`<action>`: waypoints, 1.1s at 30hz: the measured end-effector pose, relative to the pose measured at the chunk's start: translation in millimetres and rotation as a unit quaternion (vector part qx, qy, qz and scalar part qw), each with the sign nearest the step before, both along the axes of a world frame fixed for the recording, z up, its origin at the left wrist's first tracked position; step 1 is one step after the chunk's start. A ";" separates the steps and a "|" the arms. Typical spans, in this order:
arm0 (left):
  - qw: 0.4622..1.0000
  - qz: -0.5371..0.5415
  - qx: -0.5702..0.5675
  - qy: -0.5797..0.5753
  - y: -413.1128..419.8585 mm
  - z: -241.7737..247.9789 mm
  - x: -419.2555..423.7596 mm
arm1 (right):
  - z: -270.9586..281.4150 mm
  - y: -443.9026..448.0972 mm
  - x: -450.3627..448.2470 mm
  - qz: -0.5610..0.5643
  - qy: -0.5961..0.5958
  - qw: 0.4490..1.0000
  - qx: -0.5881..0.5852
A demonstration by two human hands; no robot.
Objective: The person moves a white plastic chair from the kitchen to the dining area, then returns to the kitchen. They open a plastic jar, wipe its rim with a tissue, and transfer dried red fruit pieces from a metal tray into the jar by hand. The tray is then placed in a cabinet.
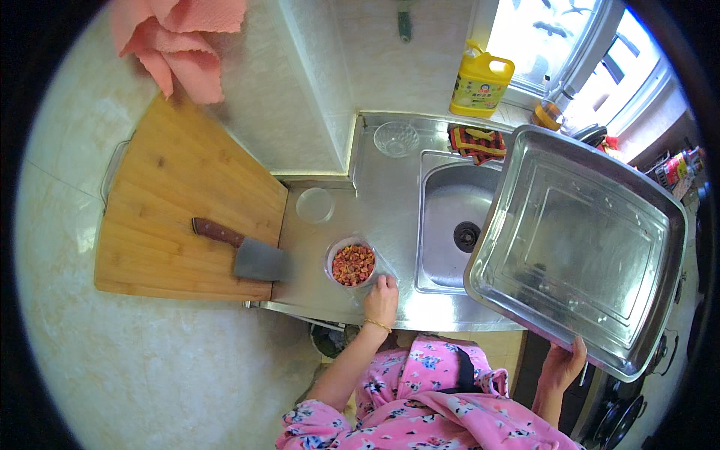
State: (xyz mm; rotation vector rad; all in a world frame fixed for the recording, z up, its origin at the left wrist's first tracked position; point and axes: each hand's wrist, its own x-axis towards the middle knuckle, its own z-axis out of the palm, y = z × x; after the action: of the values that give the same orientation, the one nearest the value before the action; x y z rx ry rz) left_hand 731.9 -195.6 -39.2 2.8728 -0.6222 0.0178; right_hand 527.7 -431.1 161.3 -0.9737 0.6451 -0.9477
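Observation:
My right hand [565, 360] grips the near edge of a large rectangular stainless steel tray [596, 253], tilted over the right part of the sink. My left hand [382, 301] is at the counter beside a round bowl of diced reddish food [353, 264]. Its fingers pinch what looks like a thin clear piece of plastic [386, 268] next to the bowl. To the left, a cleaver with a wooden handle [259, 260] lies on a bamboo cutting board [169, 197], its blade reaching past the board's edge.
A steel sink [450, 270] lies right of the bowl. Behind stand a glass bowl [396, 139], a folded checked cloth [478, 142] and a yellow jug [482, 81]. A round translucent lid or dish [315, 205] sits near the wall corner. A pink towel [185, 45] hangs upper left.

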 end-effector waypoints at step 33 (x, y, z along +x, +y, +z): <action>0.857 0.048 -0.492 0.146 60.7 184.4 -4.4 | 9.7 31.9 -21.7 0.047 0.009 0.989 0.142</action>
State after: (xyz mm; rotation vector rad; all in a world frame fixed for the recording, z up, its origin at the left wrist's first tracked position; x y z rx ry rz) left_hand 727.5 -135.0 145.2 1.8457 -0.2698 -0.0662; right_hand 505.9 -399.3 171.1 -0.7514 0.7212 -0.7414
